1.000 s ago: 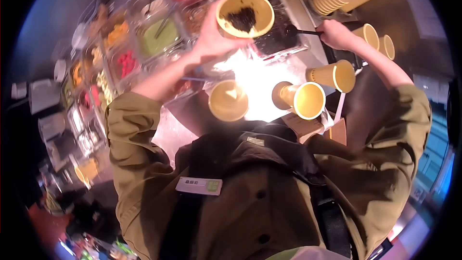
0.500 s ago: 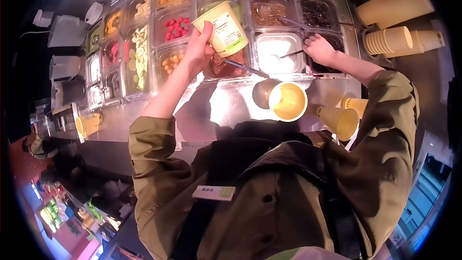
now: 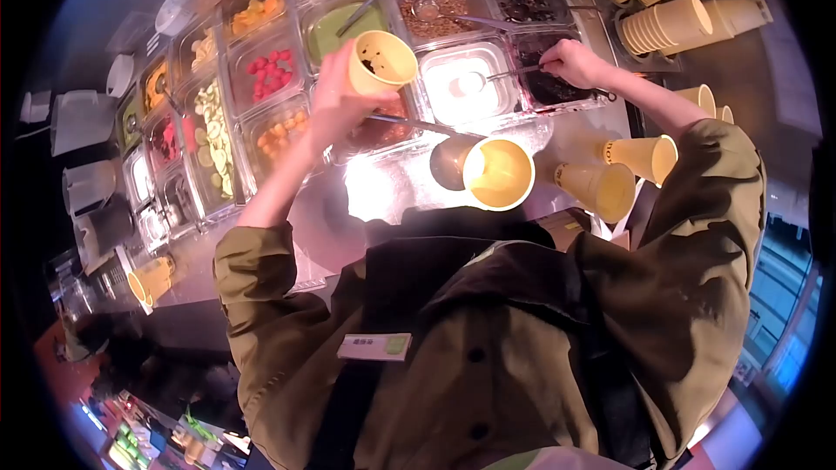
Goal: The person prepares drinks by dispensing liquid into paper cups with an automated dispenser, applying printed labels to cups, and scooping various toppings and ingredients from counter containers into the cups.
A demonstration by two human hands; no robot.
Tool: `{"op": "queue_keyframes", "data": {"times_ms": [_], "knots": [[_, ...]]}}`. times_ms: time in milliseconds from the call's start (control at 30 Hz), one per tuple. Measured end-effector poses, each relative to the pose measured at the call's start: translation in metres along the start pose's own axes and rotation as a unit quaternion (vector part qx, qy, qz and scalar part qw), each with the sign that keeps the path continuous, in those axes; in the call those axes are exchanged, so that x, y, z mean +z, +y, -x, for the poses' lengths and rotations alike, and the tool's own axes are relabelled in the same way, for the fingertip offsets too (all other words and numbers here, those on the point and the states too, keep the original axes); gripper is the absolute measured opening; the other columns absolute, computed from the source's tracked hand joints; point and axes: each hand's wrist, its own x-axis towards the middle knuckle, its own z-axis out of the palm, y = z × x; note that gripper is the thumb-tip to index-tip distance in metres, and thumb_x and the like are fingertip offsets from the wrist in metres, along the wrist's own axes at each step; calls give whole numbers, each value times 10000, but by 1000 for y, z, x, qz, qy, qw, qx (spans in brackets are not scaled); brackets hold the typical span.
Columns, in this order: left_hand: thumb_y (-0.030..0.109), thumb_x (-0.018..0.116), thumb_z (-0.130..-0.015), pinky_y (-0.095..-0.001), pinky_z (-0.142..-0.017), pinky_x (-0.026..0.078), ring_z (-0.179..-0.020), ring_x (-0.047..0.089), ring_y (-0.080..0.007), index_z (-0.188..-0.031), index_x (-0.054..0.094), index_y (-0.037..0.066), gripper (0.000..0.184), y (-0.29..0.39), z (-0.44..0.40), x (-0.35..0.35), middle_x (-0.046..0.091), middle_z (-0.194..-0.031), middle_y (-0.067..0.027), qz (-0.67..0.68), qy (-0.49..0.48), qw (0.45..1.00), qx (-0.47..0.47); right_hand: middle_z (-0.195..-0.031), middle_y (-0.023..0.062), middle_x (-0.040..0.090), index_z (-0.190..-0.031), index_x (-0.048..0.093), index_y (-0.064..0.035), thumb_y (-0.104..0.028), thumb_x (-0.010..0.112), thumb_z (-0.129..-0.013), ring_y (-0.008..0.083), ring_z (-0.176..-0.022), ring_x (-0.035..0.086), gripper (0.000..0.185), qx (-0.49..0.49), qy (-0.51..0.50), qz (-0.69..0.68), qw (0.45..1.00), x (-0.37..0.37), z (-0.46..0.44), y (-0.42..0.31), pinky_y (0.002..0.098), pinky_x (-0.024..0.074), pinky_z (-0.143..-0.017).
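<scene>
My left hand [image 3: 333, 104] curls around a yellow paper cup [image 3: 386, 63] holding dark bits [image 3: 370, 65], its mouth facing me; half a second ago, its printed label showed instead. Between my hands, a long-handled spoon [image 3: 507, 75] reaches to the white-filled tub [image 3: 477, 117], its handle pinched in my closed right hand [image 3: 575, 63] over a dark-filled tub [image 3: 568, 104]. The step looks like scooping, calling next for a steady spoon and a level cup.

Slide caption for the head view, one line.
Left hand holding a yellow cup with dark bits inside; right hand holding a spoon over a brightly lit container.
</scene>
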Motion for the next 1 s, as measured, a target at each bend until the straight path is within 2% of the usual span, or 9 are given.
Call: {"op": "queue_keyframes", "data": {"times_ms": [200,300,400,500,533,600,767,900,1000], "knots": [[280,794,-520,-393,-891,380,-1020,450,-336,-1226,399,106,828,-2,-9,43,458,-1081,-163,-25,-84,995,53,-725,135,617,-887,629,10,-78,544,-753,275,-704,594,182,35,48,-106,993,-50,50,-31,336,465,-643],[272,796,-524,-385,-918,371,-1072,437,-335,-1238,368,83,854,12,-13,53,431,-1147,-157,16,-100,993,56,-703,133,557,-917,598,28,-56,545,-770,259,-684,566,178,-203,161,27,965,-54,65,-69,333,457,-618],[248,807,-516,-367,-953,355,-1121,416,-315,-1232,361,39,869,32,-11,54,412,-1188,-161,89,-82,992,39,-696,131,515,-916,597,13,-7,549,-757,272,-655,551,167,-249,262,229,904,-39,76,-93,349,449,-543],[194,799,-522,-352,-971,336,-1126,415,-265,-1244,357,49,858,38,-4,54,414,-1179,-140,118,-39,991,44,-694,130,517,-889,600,29,-16,536,-773,276,-585,534,140,-208,272,98,935,-32,86,-88,349,448,-533],[163,797,-531,-346,-977,330,-1135,407,-257,-1249,349,40,856,42,-3,51,404,-1186,-135,123,-35,991,39,-639,76,521,-897,607,39,-71,525,-817,184,-490,505,159,-257,292,71,918,-32,84,-80,293,411,-464],[168,797,-541,-339,-977,326,-1140,401,-244,-1250,345,33,852,45,1,50,402,-1186,-130,152,-13,988,37,-632,52,535,-919,607,47,-78,539,-806,139,-523,505,182,-77,178,-177,965,-39,92,-79,272,395,-462],[131,777,-577,-329,-955,352,-1124,426,-204,-1263,321,41,829,36,9,57,433,-1196,-109,352,25,936,-12,-605,-2,513,-925,621,38,-111,546,-812,33,-484,397,201,42,54,-460,885,-59,107,-54,187,290,-418],[83,742,-622,-335,-910,401,-1087,463,-186,-1255,305,34,771,35,42,39,474,-1165,-94,403,152,901,-45,-592,0,503,-867,619,8,-143,510,-824,73,-538,462,191,-56,99,-198,974,-56,92,-16,244,388,-485],[165,776,-599,-343,-962,349,-1136,420,-190,-1269,288,43,837,42,91,16,449,-1194,-98,331,291,892,-97,-660,185,575,-699,618,-33,-103,537,-730,348,-621,540,112,-209,180,190,942,-23,51,-10,417,455,-569]]}}
